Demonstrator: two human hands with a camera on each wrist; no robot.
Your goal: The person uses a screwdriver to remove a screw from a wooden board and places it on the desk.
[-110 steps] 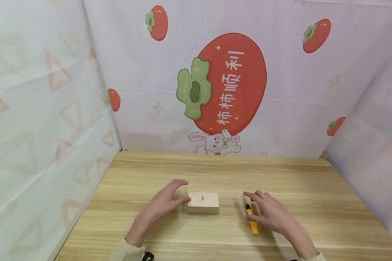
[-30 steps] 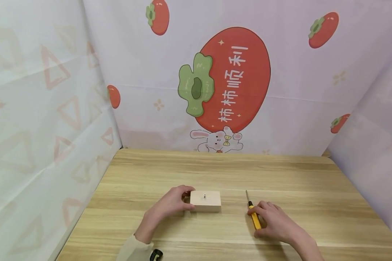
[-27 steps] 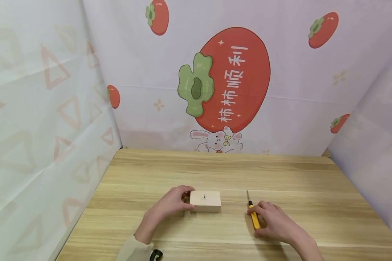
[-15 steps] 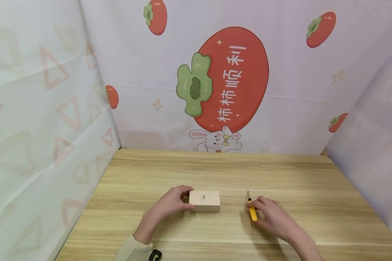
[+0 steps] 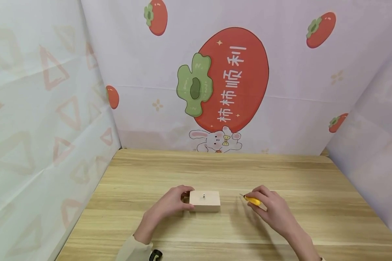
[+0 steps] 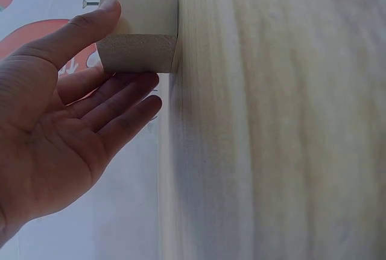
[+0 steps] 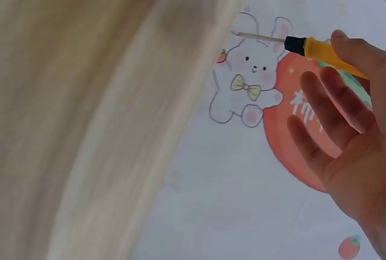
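Note:
A pale wooden block (image 5: pixel 205 208) lies on the table, with a small screw (image 6: pixel 90 3) standing up from its top face. My left hand (image 5: pixel 168 203) holds the block's left end, thumb on the near side and fingers at the far side. To the right of the block, my right hand (image 5: pixel 276 210) pinches a screwdriver (image 5: pixel 253 200) by its yellow handle. In the right wrist view the screwdriver's thin metal shaft (image 7: pixel 262 37) shows raised off the tabletop, while several fingers are spread loosely below the handle. In the head view its tip points left, toward the block.
The wood-grain table (image 5: pixel 170 165) runs back to a fabric backdrop (image 5: pixel 143 123) printed with persimmons and a rabbit. Fabric side walls (image 5: pixel 26 137) stand to the left and right. A black band (image 5: pixel 155 255) is on my left wrist.
My right hand has picked the screwdriver up off the table, raised it, and turned its tip toward the left. My left hand has closed in on the block's end and since stayed still.

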